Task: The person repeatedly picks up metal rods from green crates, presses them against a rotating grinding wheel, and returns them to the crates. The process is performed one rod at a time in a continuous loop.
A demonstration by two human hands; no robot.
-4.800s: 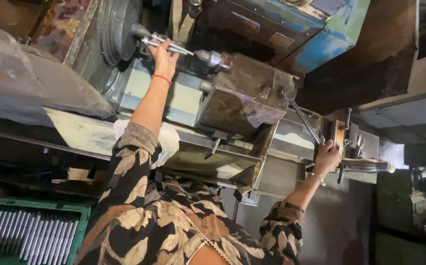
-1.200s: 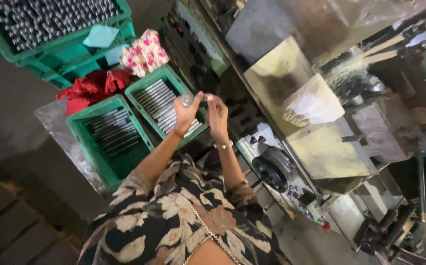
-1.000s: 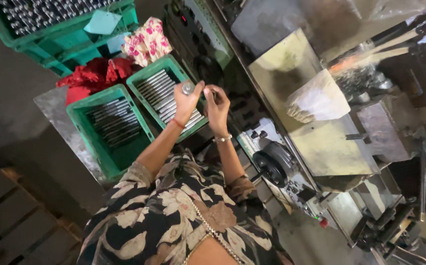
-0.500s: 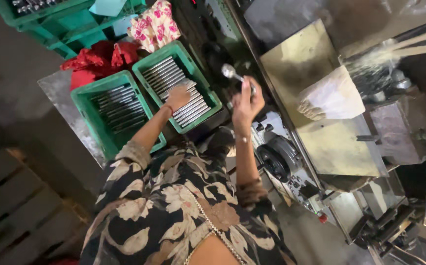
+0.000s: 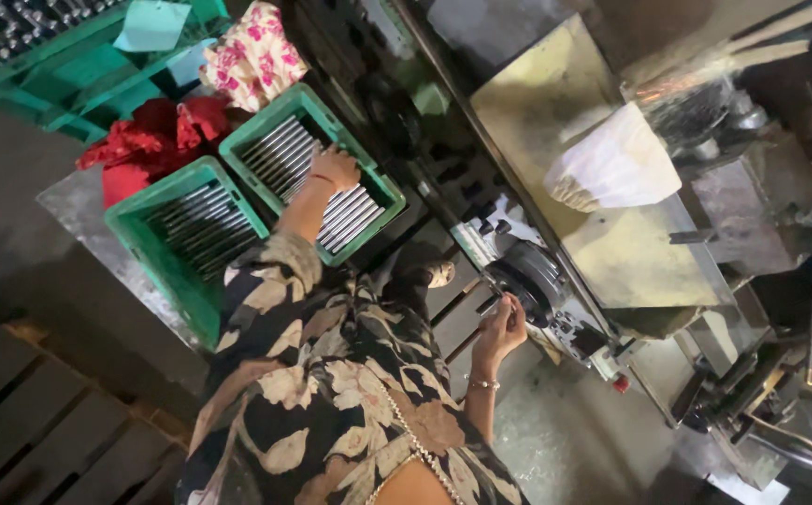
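My left hand, with a red thread at the wrist, reaches into a green crate and rests with bent fingers on the metal rods lying in it. Whether it grips a rod is hidden. My right hand, wearing a bead bracelet, is closed on a short metal rod right at the round chuck of a lathe. A second green crate of rods stands beside the first, to its left.
The lathe's flat metal cover carries a white cloth. Red cloth and floral cloth lie behind the crates. A larger green crate of rods is at top left. Wooden pallet boards lie at lower left.
My right hand has carried the rod down from above the crates to the lathe chuck. My left hand has gone deeper into the crate onto the rods.
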